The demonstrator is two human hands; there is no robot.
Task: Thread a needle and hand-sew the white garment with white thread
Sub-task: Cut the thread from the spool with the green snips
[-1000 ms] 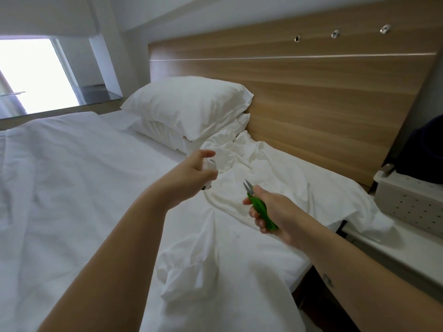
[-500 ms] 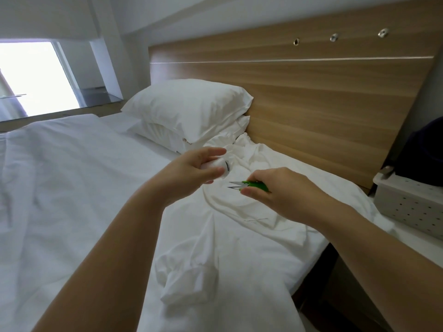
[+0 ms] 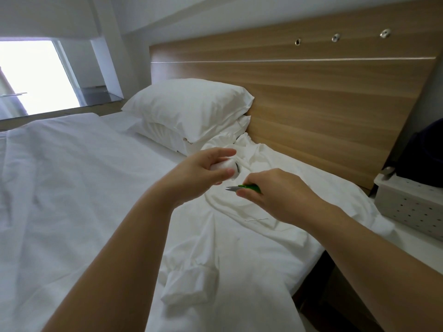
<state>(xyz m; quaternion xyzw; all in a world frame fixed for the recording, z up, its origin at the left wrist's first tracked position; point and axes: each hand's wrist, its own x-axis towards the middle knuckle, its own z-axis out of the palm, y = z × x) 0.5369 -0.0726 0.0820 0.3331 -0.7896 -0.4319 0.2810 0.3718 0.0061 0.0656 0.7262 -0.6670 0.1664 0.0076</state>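
Observation:
My left hand (image 3: 203, 172) grips a spool of white thread (image 3: 227, 167) above the bed, thumb on top and fingers underneath. Just right of it my right hand (image 3: 275, 195) holds small green-handled thread snips (image 3: 244, 187), the metal blades pointing left toward the spool and a short way from it. The white garment (image 3: 251, 236) lies spread and rumpled on the bed below both hands, one cuffed sleeve (image 3: 191, 283) nearer me. A thin needle (image 3: 257, 219) rests flat on the garment under my right wrist. No thread strand is visible.
Two white pillows (image 3: 191, 111) lean against the wooden headboard (image 3: 323, 104). A white duvet (image 3: 72, 188) covers the bed to the left. A white perforated box (image 3: 407, 204) stands on the bedside shelf at the right, with a dark object (image 3: 426, 149) behind it.
My right hand has swung the snips from pointing up to pointing left and brought them close to the spool. My left hand has turned the spool and lifted it slightly.

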